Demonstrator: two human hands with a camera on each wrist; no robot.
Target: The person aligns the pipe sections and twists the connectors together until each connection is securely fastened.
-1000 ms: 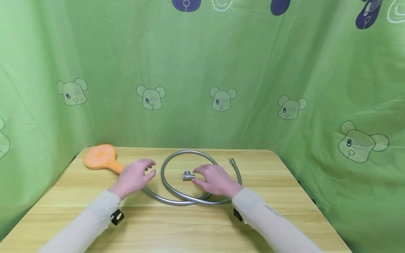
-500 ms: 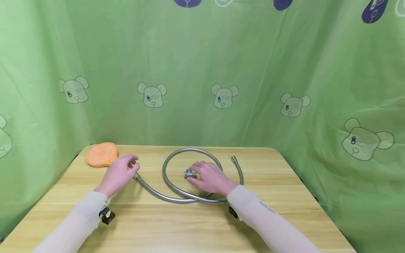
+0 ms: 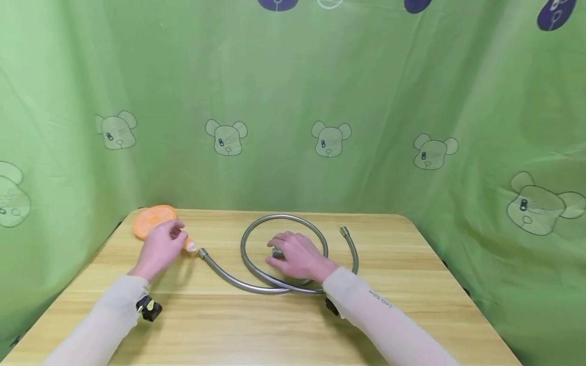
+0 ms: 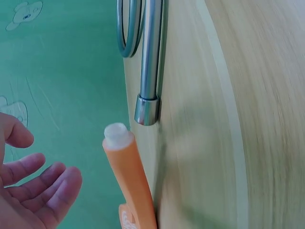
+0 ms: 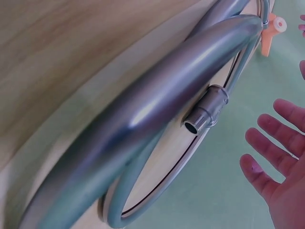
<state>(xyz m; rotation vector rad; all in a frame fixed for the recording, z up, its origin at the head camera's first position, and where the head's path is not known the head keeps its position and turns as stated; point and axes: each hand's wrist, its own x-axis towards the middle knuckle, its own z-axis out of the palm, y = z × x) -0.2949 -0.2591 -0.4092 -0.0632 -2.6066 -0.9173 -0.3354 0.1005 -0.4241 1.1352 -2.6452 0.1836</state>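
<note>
My left hand (image 3: 157, 249) hovers above the handle of an orange shower head (image 3: 148, 222). Its fingers are loosely bent around nothing; in the left wrist view they stay apart from the orange handle (image 4: 127, 171) with its white threaded end. Beside that end lies the metal nut (image 4: 147, 110) of a shower hose (image 3: 284, 216), not joined to it. Over the hose's loop hangs my right hand (image 3: 297, 256), partly covering a small chrome pipe fitting (image 3: 276, 252). The right wrist view shows relaxed fingers (image 5: 271, 143) clear of the fitting (image 5: 208, 110), which lies inside the loop.
The hose's other end (image 3: 345, 231) points to the back right of the wooden table (image 3: 256, 330). Green curtains (image 3: 274, 173) with bear prints hang behind the table and along both sides. Each wrist carries a small black camera (image 3: 149, 308).
My left hand has moved left along the shower head, uncovering the handle's end and the hose nut. My right hand has shifted slightly left, covering more of the fitting. The head view has turned slightly.
</note>
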